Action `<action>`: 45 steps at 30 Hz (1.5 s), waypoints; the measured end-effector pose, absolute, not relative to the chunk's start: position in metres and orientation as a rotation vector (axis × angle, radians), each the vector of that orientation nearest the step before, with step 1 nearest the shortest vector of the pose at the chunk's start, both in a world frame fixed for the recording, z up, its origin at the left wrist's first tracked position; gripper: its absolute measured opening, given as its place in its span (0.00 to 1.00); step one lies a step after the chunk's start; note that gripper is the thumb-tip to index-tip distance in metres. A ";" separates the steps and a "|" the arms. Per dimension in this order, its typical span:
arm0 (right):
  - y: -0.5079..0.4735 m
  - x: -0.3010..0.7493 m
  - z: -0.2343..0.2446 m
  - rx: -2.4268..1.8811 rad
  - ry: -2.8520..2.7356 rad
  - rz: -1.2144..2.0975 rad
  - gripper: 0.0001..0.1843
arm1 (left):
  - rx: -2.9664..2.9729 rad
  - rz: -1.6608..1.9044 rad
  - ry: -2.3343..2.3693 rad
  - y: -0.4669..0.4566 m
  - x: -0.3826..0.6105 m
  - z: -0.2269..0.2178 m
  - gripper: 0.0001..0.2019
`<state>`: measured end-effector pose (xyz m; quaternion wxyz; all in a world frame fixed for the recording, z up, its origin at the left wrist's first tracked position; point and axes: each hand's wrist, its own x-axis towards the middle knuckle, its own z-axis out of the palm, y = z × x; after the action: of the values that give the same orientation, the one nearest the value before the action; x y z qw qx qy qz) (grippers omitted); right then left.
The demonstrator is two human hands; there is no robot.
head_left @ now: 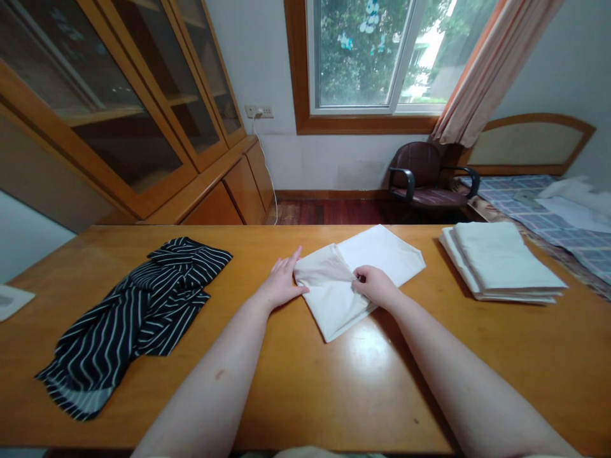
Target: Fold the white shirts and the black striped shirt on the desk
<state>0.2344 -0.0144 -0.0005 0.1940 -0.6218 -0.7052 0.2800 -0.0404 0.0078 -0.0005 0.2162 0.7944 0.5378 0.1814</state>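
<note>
A white cloth [377, 257] lies partly folded on the wooden table [305, 375], near its middle. My left hand [281, 283] rests flat at the cloth's left corner, fingers stretched out and touching its edge. My right hand [377, 285] is closed in a pinch on a fold of the white cloth near its centre.
A black-and-white striped garment [138, 312] lies crumpled on the left of the table. A stack of folded white cloths [501, 261] sits at the right. Beyond the table stand a wooden cabinet [143, 127], a dark armchair [424, 175] and a bed [548, 203].
</note>
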 end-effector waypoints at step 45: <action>-0.004 0.270 0.003 -1.517 -2.062 1.152 0.11 | 1.748 0.749 1.297 -0.006 -0.001 -0.012 0.10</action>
<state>0.2704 -0.0037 0.0025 0.1664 -0.5329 -0.7243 0.4045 -0.0007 -0.0061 -0.0120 0.4076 0.6933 0.5146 0.2972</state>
